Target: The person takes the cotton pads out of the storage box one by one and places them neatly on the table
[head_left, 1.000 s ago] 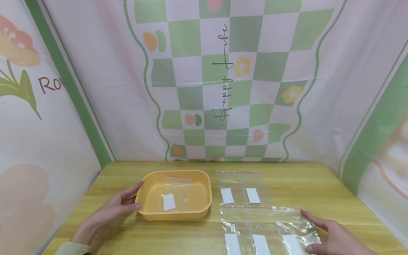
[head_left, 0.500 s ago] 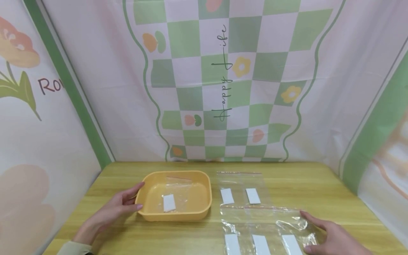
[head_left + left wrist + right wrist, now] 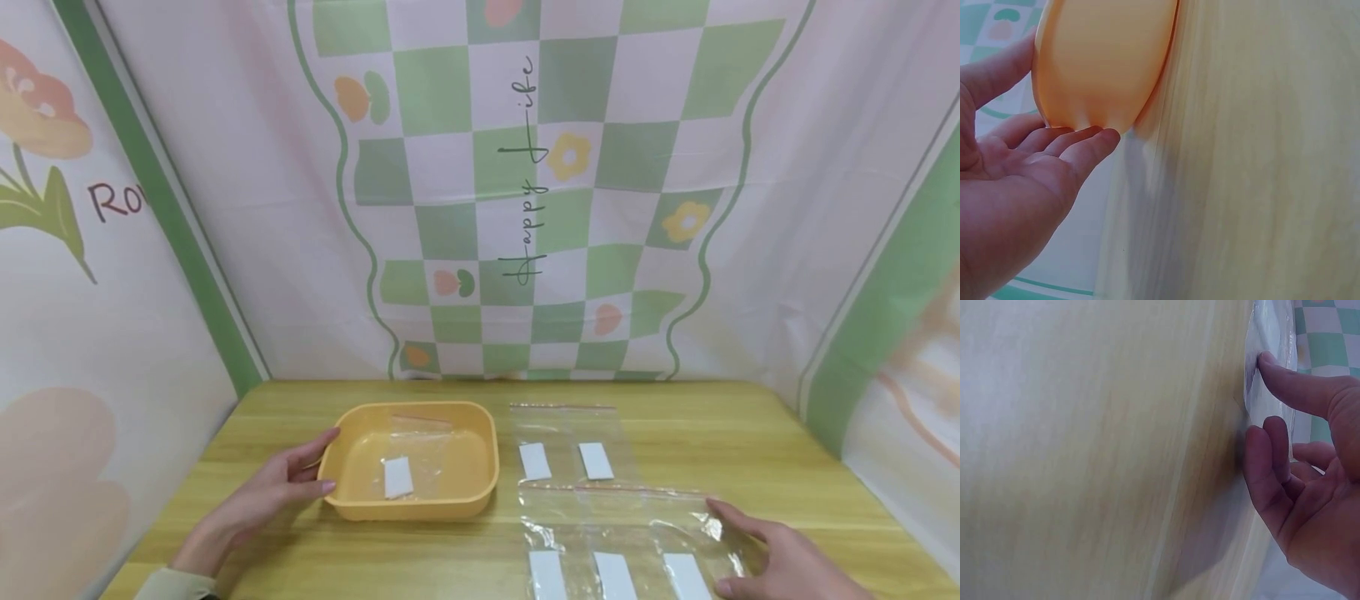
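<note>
A yellow plastic tray (image 3: 408, 510) stands on the table at left centre in the head view. My left hand (image 3: 262, 492) grips its left end; the left wrist view shows fingertips against the outside of the tray wall (image 3: 1104, 62). Inside the tray lies a clear zip bag (image 3: 427, 454) with a white rectangle (image 3: 398, 477). My right hand (image 3: 787, 554) rests at the right edge of a row of clear zip bags (image 3: 637, 517). Its index fingertip and thumb touch the rightmost bag, wide apart, while in the right wrist view the other fingers hang loosely curled.
Behind the front row lie two more zip bags (image 3: 558, 421), each with a white rectangle. The front bags overlap and run off the bottom of the head view. The wooden table (image 3: 697, 425) ends at a printed cloth backdrop (image 3: 480, 225).
The rightmost bag's film has flattened slightly under my right hand, and its glints have shifted. My right thumb has moved a little to the left. The left hand and the tray stay almost still.
</note>
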`<state>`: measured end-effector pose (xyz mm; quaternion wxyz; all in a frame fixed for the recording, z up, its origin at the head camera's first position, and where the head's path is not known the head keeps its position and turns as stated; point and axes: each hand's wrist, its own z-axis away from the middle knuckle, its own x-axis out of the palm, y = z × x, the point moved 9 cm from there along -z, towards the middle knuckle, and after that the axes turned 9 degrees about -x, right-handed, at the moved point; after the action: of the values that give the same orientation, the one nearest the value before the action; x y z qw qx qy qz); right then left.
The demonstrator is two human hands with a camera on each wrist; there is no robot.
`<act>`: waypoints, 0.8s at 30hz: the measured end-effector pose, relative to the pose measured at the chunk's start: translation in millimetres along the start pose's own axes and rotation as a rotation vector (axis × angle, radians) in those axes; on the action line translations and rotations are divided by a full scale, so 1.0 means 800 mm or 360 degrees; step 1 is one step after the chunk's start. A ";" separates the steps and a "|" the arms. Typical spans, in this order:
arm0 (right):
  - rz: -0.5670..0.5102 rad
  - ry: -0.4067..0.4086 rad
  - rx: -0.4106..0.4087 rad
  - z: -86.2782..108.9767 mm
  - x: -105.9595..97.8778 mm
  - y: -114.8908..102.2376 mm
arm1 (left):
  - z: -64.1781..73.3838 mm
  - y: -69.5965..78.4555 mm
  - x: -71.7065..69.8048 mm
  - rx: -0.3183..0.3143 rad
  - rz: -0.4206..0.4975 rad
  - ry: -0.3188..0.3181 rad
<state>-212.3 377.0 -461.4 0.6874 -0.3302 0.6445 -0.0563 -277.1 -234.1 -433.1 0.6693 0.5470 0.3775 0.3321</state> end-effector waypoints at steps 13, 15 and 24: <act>0.0090 0.0033 -0.0200 0.000 -0.002 0.002 | -0.001 0.000 0.000 -0.0011 -0.0004 0.0010; 0.0103 0.0072 -0.0235 0.000 -0.006 -0.002 | -0.001 -0.001 -0.001 -0.0017 -0.0001 0.0010; 0.0091 0.0256 -0.0402 -0.026 -0.046 -0.075 | 0.000 0.001 0.000 -0.0017 0.0013 0.0004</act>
<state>-216.9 341.2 -397.8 0.5877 -0.3901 0.7086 0.0185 -277.3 -234.0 -432.0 0.6704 0.5445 0.3744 0.3374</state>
